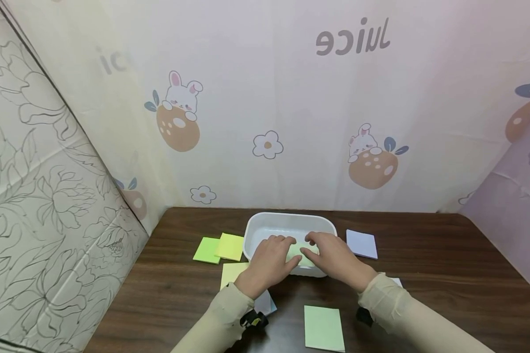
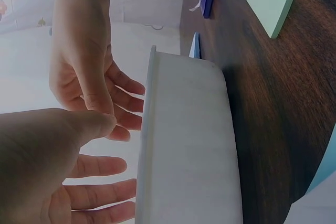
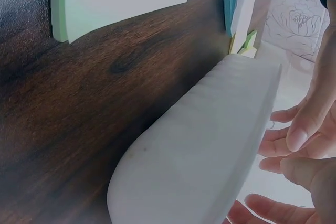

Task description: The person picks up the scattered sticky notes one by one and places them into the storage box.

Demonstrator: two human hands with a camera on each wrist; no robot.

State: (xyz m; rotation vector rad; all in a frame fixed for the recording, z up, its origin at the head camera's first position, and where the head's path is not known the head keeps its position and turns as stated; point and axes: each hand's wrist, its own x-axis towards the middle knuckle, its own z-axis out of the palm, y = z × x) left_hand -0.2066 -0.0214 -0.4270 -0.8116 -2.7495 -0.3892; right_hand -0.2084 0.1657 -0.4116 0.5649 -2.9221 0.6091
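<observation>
A white plastic tub (image 1: 291,216) stands on the dark wooden table. Inside it lies a pale green sticky-note pad (image 1: 297,248), partly covered by the hands. My left hand (image 1: 269,260) is over the tub's near left part, fingers loosely bent and thumb apart from them. Opposite it, my right hand (image 1: 335,257) hovers over the near right part in a similar pose. Both thumbs point toward each other above the pad, and neither hand grips anything. From the left wrist, fingertips show right at the tub's rim (image 2: 149,103).
Left of the tub lie bright green (image 1: 206,250), yellow (image 1: 230,246) and pale yellow pads (image 1: 232,273). Lilac and blue notes (image 1: 265,304) show beside the left wrist. A lilac pad (image 1: 361,244) sits at right, a mint green pad (image 1: 324,327) in front. Patterned curtains surround the table.
</observation>
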